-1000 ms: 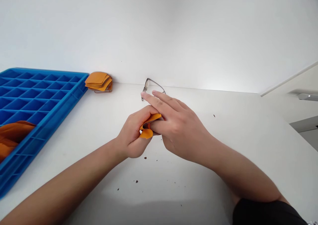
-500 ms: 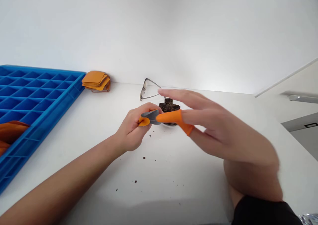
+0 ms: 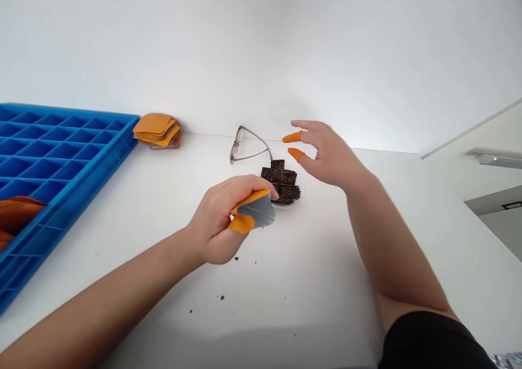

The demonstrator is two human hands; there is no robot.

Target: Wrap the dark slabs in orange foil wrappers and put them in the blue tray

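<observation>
My left hand point(image 3: 222, 217) grips an orange foil-lined pouch point(image 3: 242, 224), its mouth spread so the silvery inside shows. Just beyond it, a clear round dish point(image 3: 302, 196) bears dark brown pressed pieces point(image 3: 281, 176), thin and flat, with several stacked in rows on the near side. To the right of the dish and above it hovers my right hand point(image 3: 326, 152), fingers apart and holding nothing. Orange finger cots point(image 3: 295, 154) cover its thumb and index fingertip. Whatever lies deep in the pouch is hidden.
A blue divided crate point(image 3: 73, 195) stands at the left, with orange pouches point(image 3: 20, 214) in its near compartments. A stack of orange pouches point(image 3: 157, 130) and eyeglasses point(image 3: 253, 151) lie at the back by the wall. Dark crumbs point(image 3: 222, 298) are scattered over the white table point(image 3: 261, 314).
My right hand has left the pouch's mouth and moved up and right, beyond the dish. The pouch now gapes wider and tilts toward me in my left hand.
</observation>
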